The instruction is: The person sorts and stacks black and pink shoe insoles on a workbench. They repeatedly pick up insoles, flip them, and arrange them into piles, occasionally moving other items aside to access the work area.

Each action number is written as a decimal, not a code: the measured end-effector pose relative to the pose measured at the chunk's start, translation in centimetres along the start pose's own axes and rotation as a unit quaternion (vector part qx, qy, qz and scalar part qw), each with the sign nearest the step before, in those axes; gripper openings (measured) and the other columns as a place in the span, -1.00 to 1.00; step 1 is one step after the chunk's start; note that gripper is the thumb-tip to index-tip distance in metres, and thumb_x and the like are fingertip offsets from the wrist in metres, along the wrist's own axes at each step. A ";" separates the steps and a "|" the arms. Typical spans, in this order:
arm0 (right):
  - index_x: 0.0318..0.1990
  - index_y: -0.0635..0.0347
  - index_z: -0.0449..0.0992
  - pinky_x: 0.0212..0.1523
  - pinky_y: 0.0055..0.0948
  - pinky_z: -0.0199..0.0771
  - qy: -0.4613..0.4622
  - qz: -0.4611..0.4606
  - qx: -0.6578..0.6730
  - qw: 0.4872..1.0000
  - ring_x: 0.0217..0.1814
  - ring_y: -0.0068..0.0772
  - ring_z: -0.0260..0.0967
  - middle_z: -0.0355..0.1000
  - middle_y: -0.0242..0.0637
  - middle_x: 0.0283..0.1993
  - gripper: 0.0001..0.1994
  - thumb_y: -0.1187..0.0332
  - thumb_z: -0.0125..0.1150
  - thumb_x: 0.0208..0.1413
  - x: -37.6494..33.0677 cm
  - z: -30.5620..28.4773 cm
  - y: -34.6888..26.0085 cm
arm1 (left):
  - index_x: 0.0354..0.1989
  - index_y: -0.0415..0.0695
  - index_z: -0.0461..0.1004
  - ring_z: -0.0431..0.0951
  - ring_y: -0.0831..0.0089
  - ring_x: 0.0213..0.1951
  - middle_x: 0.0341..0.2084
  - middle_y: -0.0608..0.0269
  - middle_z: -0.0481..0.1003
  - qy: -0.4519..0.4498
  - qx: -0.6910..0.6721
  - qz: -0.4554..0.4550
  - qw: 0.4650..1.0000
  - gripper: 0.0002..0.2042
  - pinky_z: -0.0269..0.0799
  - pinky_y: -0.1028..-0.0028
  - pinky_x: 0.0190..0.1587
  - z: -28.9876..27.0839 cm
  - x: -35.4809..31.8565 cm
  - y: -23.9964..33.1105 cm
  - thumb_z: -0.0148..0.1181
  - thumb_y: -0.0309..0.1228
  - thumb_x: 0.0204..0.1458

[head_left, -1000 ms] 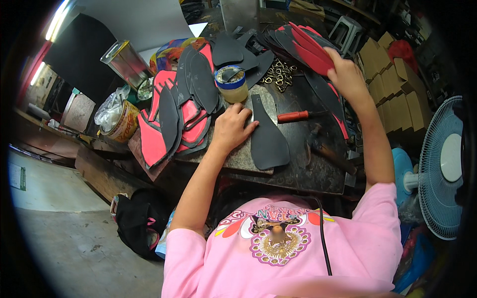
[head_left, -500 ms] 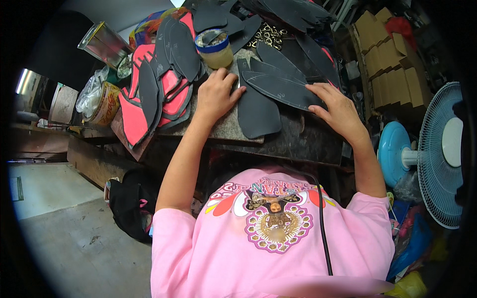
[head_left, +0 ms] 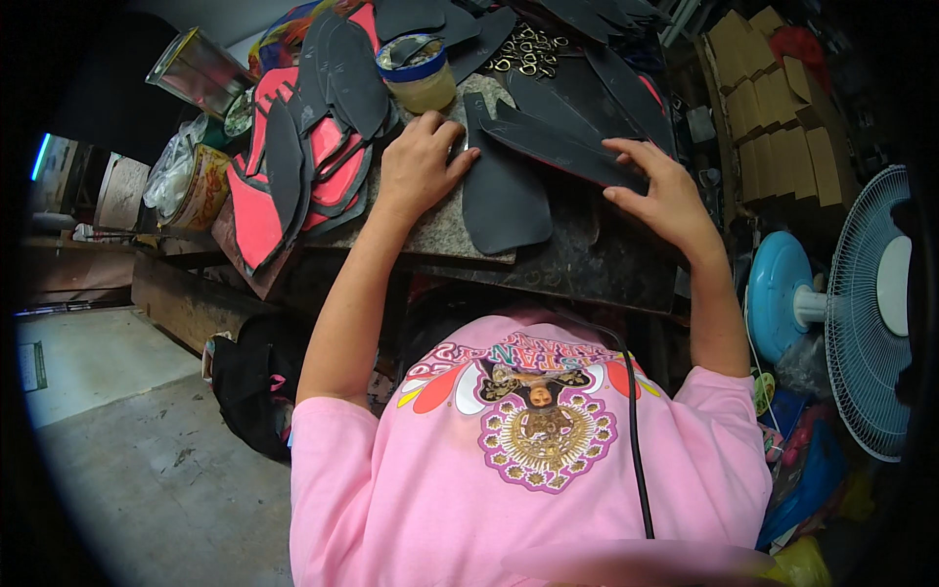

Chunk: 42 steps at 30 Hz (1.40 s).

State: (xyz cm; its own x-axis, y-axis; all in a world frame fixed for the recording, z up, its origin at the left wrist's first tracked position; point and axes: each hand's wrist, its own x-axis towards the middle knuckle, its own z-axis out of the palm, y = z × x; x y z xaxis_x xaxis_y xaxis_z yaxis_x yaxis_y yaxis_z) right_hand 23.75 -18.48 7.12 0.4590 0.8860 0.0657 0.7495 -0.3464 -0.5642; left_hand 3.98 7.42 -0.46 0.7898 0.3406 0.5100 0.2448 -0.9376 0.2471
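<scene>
My left hand [head_left: 419,168] rests on a grey stone slab [head_left: 430,227], fingers loosely bent and thumb apart. Its thumb tip meets the edge of a black sole-shaped sheet [head_left: 504,201] that lies partly on the slab. My right hand [head_left: 663,191] grips the right end of another black sole piece [head_left: 558,147] between thumb and fingers. That piece is tilted, and a thin red line shows along its lower edge. Behind it lie more black sole pieces [head_left: 543,103]. A jar [head_left: 423,88] with a blue rim and a tool in it stands beyond my left hand.
Red and black sole pieces [head_left: 259,220] are heaped at the left. Gold-coloured rings or buckles [head_left: 528,49] lie at the back. A metal can [head_left: 201,73] and a tub with plastic bags [head_left: 196,186] stand far left. A fan [head_left: 871,313] and cardboard boxes [head_left: 778,108] are at the right.
The sole piece in my right hand has tilted up, so its red edge now shows. My left hand stays by the slab. The whole view has shifted slightly.
</scene>
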 end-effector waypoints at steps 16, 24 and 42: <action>0.13 -0.01 0.56 -0.13 -0.46 0.45 0.243 -0.128 0.043 0.961 -0.09 -0.42 0.42 0.42 -0.29 -0.06 -0.70 0.28 0.19 0.26 -0.8 -3.4 -0.8 | -0.23 -0.08 0.53 0.53 0.21 -0.18 -0.29 0.21 0.45 0.009 -0.003 0.006 1.000 -0.69 0.49 0.27 -0.19 0.1 0.0 -0.1 0.35 -0.14 -0.02; 0.21 -0.02 0.41 0.17 -0.19 0.42 -0.001 -0.035 -0.172 0.984 0.23 0.00 0.37 0.40 -0.11 0.20 -0.44 0.22 0.38 0.01 -3.1 0.7 0.0 | -0.21 -0.09 0.54 0.53 0.20 -0.17 -0.27 0.20 0.46 0.005 -0.005 0.003 1.000 -0.68 0.49 0.26 -0.18 0.2 0.1 -0.1 0.35 -0.15 -0.03; 0.19 0.16 0.48 -0.24 -0.53 0.53 0.229 -0.012 0.089 0.969 -0.29 -0.52 0.53 0.58 -0.25 -0.18 -0.68 0.35 0.09 0.33 -1.8 -4.6 0.1 | -0.16 -0.07 0.54 0.54 0.20 -0.16 -0.26 0.22 0.47 -0.009 -0.005 -0.003 1.000 -0.70 0.47 0.27 -0.17 -0.1 0.1 0.0 0.31 -0.15 0.04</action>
State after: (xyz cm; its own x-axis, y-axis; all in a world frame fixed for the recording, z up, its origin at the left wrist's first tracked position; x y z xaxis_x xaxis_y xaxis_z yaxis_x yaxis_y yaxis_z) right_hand 25.17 -21.54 10.68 0.6371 0.6485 0.4166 0.6871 -0.2328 -0.6883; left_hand 4.03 7.46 -0.33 0.7982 0.3457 0.4933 0.2442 -0.9343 0.2596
